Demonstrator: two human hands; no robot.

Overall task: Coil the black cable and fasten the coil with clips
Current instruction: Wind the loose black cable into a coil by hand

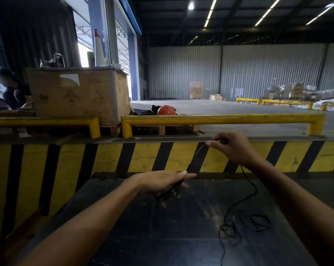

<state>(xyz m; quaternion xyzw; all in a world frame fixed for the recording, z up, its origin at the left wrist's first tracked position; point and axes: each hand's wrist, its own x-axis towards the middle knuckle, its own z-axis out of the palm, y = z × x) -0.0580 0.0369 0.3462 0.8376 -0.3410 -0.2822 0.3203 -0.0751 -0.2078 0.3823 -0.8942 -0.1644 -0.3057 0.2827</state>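
My left hand (pixel 163 184) grips a small bundle of black cable loops that hang below its palm. From it a taut strand rises up and right to my right hand (pixel 232 147), which pinches the black cable (pixel 253 191) between thumb and fingers. Below the right hand the cable drops to the dark table (pixel 135 223) and lies there in loose tangled loops at the lower right. A separate flat black loop (pixel 261 222) lies beside the tangle; I cannot tell whether it is a clip or cable.
A yellow-and-black striped barrier (pixel 70 160) stands right behind the table. Above it run yellow guard rails (pixel 219 119). A large cardboard crate (pixel 77 95) sits at the left, with a person crouched beside it. An orange helmet (pixel 166 110) lies behind the rail.
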